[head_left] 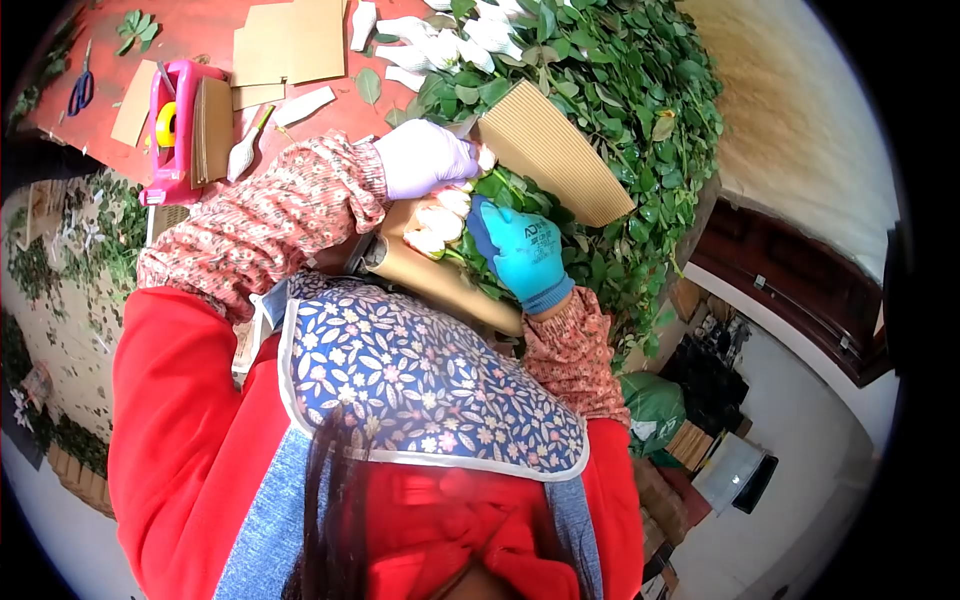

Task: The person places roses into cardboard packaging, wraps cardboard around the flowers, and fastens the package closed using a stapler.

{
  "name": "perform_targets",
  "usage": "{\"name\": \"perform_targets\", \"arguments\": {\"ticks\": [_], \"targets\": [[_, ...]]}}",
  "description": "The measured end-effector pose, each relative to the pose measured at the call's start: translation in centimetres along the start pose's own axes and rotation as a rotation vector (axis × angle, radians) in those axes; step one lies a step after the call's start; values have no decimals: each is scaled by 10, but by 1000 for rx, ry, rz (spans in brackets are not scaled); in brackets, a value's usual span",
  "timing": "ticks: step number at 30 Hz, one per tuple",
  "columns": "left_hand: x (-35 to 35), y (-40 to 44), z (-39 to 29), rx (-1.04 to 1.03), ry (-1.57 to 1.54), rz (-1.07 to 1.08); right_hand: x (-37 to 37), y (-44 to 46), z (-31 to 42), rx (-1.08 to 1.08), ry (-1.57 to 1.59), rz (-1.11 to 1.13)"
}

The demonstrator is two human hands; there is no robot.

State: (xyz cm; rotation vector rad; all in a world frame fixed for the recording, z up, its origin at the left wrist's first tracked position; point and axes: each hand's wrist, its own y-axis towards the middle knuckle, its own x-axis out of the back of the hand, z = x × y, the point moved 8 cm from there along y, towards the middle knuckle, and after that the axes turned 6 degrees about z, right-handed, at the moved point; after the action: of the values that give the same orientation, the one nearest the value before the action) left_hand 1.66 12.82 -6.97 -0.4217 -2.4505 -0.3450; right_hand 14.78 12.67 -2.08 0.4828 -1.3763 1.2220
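Observation:
My left hand (425, 160), in a thin lilac glove, is closed with its fingertips at a pale pink rose bloom (486, 157). Several more pale pink roses (437, 222) lie just below it, heads to the left. My right hand (524, 252), in a blue coated glove, is wrapped round their leafy stems, which it partly hides. One corrugated cardboard sheet (555, 150) stands tilted beyond the flowers. Another piece of brown cardboard (440, 283) lies on the near side, against my apron (430, 370).
A pink tape dispenser (180, 130) with cardboard pieces, scissors (82, 88) and brown card sheets (290, 40) sit on the red table (195, 30). White-sleeved flowers (440, 45) lie at the back, beside a big leafy heap (640, 130) on the right.

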Motion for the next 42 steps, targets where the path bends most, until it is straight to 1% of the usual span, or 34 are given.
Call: {"name": "perform_targets", "arguments": {"ticks": [1, 3, 4, 5, 7, 8, 9, 11, 12, 13, 15, 16, 17, 19, 20, 21, 23, 26, 28, 29, 31, 32, 33, 34, 36, 37, 38, 39, 41, 42], "targets": [[0, 1, -5, -46, 122, 6, -4, 1, -2, -8, 0, 1], [3, -1, -10, -106, 127, -25, 3, 2, 5, 93, -15, -184], [6, -3, -14, -156, 140, -60, 5, 5, 6, 62, 3, -175], [6, -3, -14, -163, 142, -53, 5, 6, 5, 54, 6, -181], [10, -4, -22, -195, 213, -34, 4, 9, 2, 42, 109, -181], [13, -4, -23, -186, 129, -28, 4, 11, 1, 36, 118, -188], [13, -5, -27, -193, 125, -12, 2, 12, -1, 30, 133, -186], [6, -6, -14, 7, -32, 84, 2, 13, -2, 31, 155, -211], [5, -7, -14, -17, -165, 58, 2, 12, -4, 14, 152, -215], [2, -6, -13, -20, -165, 73, 3, 11, -4, 1, 147, -220], [7, -6, -24, -110, 155, 37, 14, 5, 0, -21, 125, -237], [2, -6, -17, 29, -111, 106, 19, 1, 3, -34, 98, -240], [1, -7, -17, 33, -112, 107, 23, -3, 7, -32, 101, -239], [-3, -7, -10, 90, -154, 162, 17, -5, 15, -10, 280, -81], [-5, -8, -7, 109, -167, 180, 16, -4, 24, 4, 158, -78], [-6, -7, -6, 92, -109, 179, 13, 0, 28, 2, 157, -79], [-10, -6, -7, 70, -55, 180, -3, 5, 31, -25, -6, -6], [0, -4, -12, 21, -76, 95, -7, 5, 28, -31, 26, -101], [5, -6, -23, -56, 169, 110, -4, 5, 25, -52, 57, -147], [6, -9, -30, -71, 170, 127, -5, 5, 22, -70, 89, -125], [15, -17, -37, 74, 41, 128, -8, 7, 17, -114, 139, -119], [14, -21, -40, 35, 6, 134, -10, 8, 13, -140, 202, -124], [7, -23, -37, 80, -39, 236, -12, 9, 9, -165, 267, -128], [4, -24, -39, 44, -30, 245, -23, 12, 2, -207, 242, 49], [-3, -20, -46, -15, -18, 281, -21, 10, -6, -128, 339, -38], [-9, -18, -42, 37, -9, 343, -17, 10, -7, -77, 403, -100], [-14, -17, -42, 87, 2, 403, -22, 6, -13, -121, 559, 46], [-15, -16, -46, 67, 1, 430, -21, 4, -16, -15, 513, -25], [-5, -16, -55, 11, 143, 321, -21, -4, -19, 44, 543, -129], [-4, -16, -60, -29, 191, 315, -16, -7, -19, 47, 584, -123]]}}
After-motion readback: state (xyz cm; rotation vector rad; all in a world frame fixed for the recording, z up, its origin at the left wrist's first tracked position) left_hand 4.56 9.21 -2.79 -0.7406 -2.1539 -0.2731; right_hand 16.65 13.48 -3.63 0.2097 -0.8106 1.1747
